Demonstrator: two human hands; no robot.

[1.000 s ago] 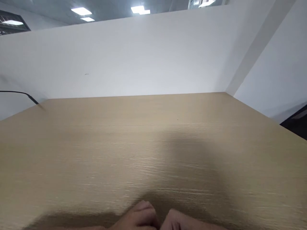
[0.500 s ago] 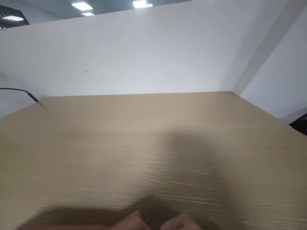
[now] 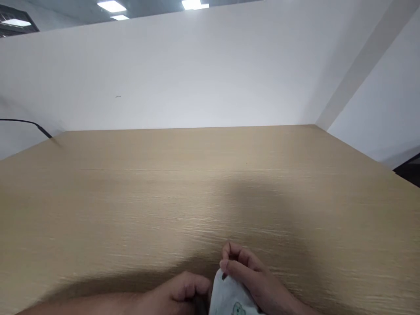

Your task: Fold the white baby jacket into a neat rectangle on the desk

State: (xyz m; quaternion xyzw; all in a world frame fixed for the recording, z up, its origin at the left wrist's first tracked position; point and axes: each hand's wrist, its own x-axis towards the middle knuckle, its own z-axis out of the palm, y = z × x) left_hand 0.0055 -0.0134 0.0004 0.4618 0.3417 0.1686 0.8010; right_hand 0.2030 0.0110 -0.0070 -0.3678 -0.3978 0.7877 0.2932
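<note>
At the bottom middle, a white, cloth-like piece with a green print (image 3: 226, 295) shows its rounded top, which has a small dark spot near the tip. My right hand (image 3: 254, 275) is closed at that tip, thumb and fingers pinching there. Just left of the piece is my left hand (image 3: 187, 291), its fingers curled in. A dark patch lies under the left fingers, and I cannot make out what they hold. The lower part of the white piece is cut off by the frame edge.
Both hands are over a light wood-grain table (image 3: 147, 197). A white partition (image 3: 183, 74) rises behind it and another wall stands on the right. A black cable (image 3: 44, 131) comes over the left edge; a dark object (image 3: 408, 171) sits past the right edge.
Both hands have come up further into view from the bottom edge. The white printed piece, out of sight before, now shows at the right hand's fingertips.
</note>
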